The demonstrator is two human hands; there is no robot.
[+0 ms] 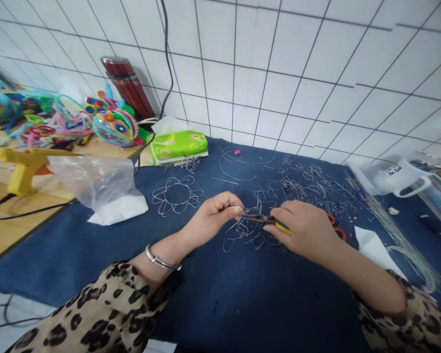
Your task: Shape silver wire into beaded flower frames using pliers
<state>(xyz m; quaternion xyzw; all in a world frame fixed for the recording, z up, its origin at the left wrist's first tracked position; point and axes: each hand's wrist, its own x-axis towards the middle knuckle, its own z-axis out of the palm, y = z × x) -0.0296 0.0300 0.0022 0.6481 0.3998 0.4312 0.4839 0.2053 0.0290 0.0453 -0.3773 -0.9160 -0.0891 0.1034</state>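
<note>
My left hand (222, 211) is closed in a pinch on a thin wire, most of it hidden by the fingers. My right hand (301, 228) grips long-nose pliers (259, 217) with yellow handles, their jaws pointing left and meeting the wire at my left fingertips. Below and around the pliers lie bent silver wire pieces (238, 235) on the dark blue cloth (220, 294). To the left of my hands rests a flower-shaped wire ring (178, 196) with looped petals. Red-handled scissors (338, 233) lie partly hidden behind my right hand.
Many wire scraps (301, 181) spread at the back right, near straight wires (393, 225) and a white mug (407, 176). On the left are a yellow glue gun (22, 169), a plastic bag (95, 181), a green tissue pack (180, 146) and a red thermos (128, 88). A tiled wall bounds the back.
</note>
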